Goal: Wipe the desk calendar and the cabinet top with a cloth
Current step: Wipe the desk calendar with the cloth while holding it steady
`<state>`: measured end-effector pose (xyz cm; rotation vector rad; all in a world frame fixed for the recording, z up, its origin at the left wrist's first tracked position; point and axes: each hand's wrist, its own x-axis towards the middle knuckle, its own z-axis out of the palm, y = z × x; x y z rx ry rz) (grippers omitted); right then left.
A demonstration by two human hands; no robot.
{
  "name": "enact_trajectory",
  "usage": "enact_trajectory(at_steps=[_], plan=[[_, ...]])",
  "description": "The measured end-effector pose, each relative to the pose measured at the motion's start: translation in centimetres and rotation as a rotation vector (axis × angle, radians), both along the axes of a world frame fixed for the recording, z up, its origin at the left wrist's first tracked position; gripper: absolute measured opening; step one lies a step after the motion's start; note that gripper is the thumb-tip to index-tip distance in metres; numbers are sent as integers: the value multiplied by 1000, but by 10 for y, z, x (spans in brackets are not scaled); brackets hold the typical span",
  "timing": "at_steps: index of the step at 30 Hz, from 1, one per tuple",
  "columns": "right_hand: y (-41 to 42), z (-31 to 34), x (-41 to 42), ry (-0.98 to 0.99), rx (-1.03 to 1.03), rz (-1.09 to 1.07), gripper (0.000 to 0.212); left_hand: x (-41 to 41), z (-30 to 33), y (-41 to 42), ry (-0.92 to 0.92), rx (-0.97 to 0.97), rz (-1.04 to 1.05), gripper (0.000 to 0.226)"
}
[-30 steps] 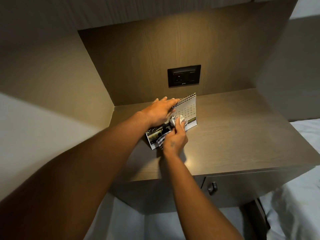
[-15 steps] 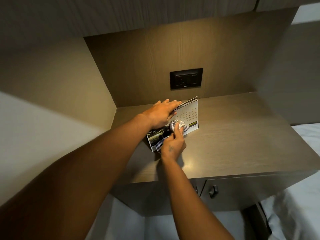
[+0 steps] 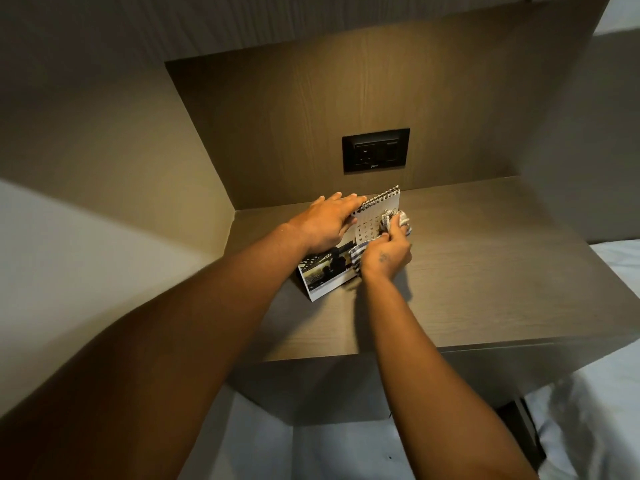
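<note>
A spiral-bound desk calendar (image 3: 323, 277) stands tilted on the brown cabinet top (image 3: 485, 271), with a dark photo on its left half and a date grid on its right. My left hand (image 3: 325, 225) lies flat over its top edge, fingers stretched along the spiral, steadying it. My right hand (image 3: 388, 251) grips a bunched blue-and-white patterned cloth (image 3: 394, 220) and presses it on the right part of the date grid. The hand and cloth hide the calendar's lower right corner.
A black wall socket (image 3: 375, 150) sits in the wooden back panel behind the calendar. A side wall closes the niche on the left. White bedding (image 3: 606, 410) lies at the right and below the cabinet's front edge.
My right hand has slid the cloth up and to the right across the calendar's date grid. My left hand has stayed on the top edge. The camera has shifted slightly.
</note>
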<state>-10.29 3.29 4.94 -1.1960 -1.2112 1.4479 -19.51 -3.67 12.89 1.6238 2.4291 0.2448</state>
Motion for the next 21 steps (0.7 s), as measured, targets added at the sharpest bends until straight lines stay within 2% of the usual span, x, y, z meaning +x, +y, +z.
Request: enact_trajectory(at_steps=[3,7,16,21], plan=[[-33,-4,0,3,15,47,37,-1,0,-1,9,5,-7,55],[-67,-15,0,-65,95,109,44,1,1,-2,0,11,-6,55],[5,12,-2,-31,39,33,43,4,3,-2,10,1,9,54],[-36,1,2,-75,96,95,43,3,2,-1,11,2,-8,54]])
